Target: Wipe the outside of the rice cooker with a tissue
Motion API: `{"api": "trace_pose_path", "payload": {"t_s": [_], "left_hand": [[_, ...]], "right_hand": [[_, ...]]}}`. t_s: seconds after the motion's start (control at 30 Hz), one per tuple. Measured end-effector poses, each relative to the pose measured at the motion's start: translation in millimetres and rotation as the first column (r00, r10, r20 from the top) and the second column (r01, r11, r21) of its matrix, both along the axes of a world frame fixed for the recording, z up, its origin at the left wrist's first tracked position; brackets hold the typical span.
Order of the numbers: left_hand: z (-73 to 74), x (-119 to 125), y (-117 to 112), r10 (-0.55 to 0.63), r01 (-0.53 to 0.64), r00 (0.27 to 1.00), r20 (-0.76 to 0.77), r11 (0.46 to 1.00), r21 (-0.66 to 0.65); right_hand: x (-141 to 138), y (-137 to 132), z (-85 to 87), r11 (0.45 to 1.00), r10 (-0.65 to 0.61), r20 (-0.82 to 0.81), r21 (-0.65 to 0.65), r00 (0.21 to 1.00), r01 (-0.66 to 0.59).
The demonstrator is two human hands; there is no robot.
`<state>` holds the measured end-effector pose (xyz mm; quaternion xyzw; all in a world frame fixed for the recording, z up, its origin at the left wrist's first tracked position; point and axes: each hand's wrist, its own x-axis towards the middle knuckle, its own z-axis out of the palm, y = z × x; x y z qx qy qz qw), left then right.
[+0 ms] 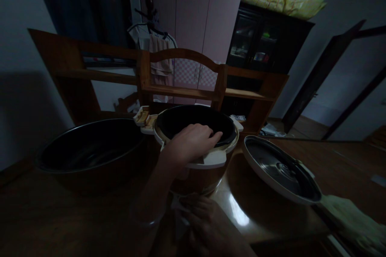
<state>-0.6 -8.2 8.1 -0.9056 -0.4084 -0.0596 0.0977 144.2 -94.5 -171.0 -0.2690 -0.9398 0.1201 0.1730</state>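
A rice cooker (208,178) with a white rim and a dark interior stands uncovered on the table in the middle. My left hand (193,138) is hooked over its near rim, thumb apart and fingers bent down into the opening; the fingertips are hidden. Lower down, at the front of the cooker's base, my right hand (203,213) is closed on a white cloth or tissue (181,223). To the right, a round lid (280,168) with a metal disc in its centre lies tilted with its inner side up. On the left is a large dark pot (90,168).
A wooden shelf frame (183,92) rises behind the cooker. A pale green cloth (352,219) lies at the right near edge of the wooden table (340,158). Further back are a pink wardrobe (193,20), a dark cabinet (271,40) and a door (319,76).
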Motion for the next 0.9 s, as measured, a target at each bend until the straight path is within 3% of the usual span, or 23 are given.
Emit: {"api": "trace_pose_path", "payload": {"t_s": [0.23, 0.47, 0.7, 0.9], "left_hand": [[-0.4, 0, 0, -0.021, 0.021, 1.000, -0.021, 1.000, 0.016], [-1.6, 0, 1, -0.027, 0.027, 1.000, 0.003, 0.999, 0.022], [1.0, 1, -1, 0.071, -0.066, 0.996, 0.062, 0.995, -0.076], [0.2, 1, 0, 0.008, -0.007, 0.999, 0.033, 1.000, -0.025]], "right_hand": [[17, -6, 18.7, 0.999, -0.022, -0.065, -0.034, 0.998, 0.020], [32, -12, 9.4, 0.994, -0.109, -0.042, 0.021, 0.993, 0.110], [47, -9, 1.3, 0.993, -0.114, -0.077, 0.033, 0.990, 0.117], [66, -9, -0.4, 0.984, -0.175, -0.141, 0.018, 0.974, 0.179]]}}
